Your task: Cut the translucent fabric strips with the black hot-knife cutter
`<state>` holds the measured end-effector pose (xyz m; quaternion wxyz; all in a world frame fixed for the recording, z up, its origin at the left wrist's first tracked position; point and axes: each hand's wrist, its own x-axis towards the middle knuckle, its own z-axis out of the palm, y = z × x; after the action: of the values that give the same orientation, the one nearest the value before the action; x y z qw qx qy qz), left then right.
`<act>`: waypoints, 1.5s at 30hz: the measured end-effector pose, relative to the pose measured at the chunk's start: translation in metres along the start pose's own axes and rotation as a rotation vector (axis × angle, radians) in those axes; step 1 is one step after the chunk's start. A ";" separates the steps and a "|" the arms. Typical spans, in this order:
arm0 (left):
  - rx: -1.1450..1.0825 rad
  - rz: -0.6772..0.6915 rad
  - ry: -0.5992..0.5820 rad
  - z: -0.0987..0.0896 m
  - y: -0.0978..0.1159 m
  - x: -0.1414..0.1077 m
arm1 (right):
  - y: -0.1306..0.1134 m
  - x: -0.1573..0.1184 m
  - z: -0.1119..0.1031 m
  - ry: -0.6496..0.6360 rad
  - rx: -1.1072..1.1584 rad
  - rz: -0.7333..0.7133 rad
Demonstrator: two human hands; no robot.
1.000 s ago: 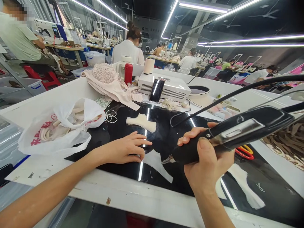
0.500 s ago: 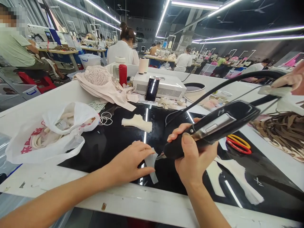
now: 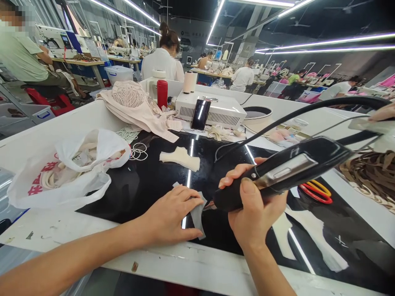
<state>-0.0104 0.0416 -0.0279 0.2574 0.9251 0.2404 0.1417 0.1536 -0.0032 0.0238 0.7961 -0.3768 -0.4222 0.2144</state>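
Thin fabric piece: a pale, greyish, see-through strip (image 3: 197, 216) is seen partly under the left hand, on the glossy black work surface (image 3: 148, 185) near its front edge; its long sides are curved, its lower end is narrow, and a small pale corner shows beyond the fingers, though whether it belongs to the same piece cannot be told.
Left hand: the left hand (image 3: 173, 218) is laid palm down, thumb and fingers spread apart, the strip being pressed rather than pinched.
Black tool: a corded black handheld tool (image 3: 286, 172) with a metal panel is clasped firmly in the right hand (image 3: 259, 213), its front end aimed at the strip; contact cannot be made out, the tip being indistinct.
Step in hand: the strip appears to be steadied for work along its edge with the tool.
Next move calls for: the strip would need to be held flat, fingertips kept clear of the tip, and the tip guided along the curved edge.
Loose pieces: one cream piece (image 3: 179, 159) is laid beyond the left hand; two others (image 3: 282, 236) (image 3: 321, 236) are spread right of the right wrist.
Left side: a white plastic bag (image 3: 77, 193) is filled with pale scraps.
Right edge: a co-worker's hand (image 3: 384, 113) is seen near the tool's cable (image 3: 277, 119).
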 end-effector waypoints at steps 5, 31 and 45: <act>0.011 -0.004 0.008 -0.001 0.000 0.000 | -0.002 -0.005 -0.001 -0.032 0.026 -0.001; 0.029 0.030 0.009 -0.003 -0.001 0.001 | -0.016 -0.022 -0.011 -0.073 0.037 0.016; 0.031 0.109 0.147 -0.005 -0.015 -0.003 | -0.014 0.002 -0.033 0.034 -0.125 -0.076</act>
<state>-0.0201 0.0534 -0.0319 0.2165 0.9278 0.2102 0.2194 0.1828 -0.0243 0.0241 0.7858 -0.4130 -0.4351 0.1506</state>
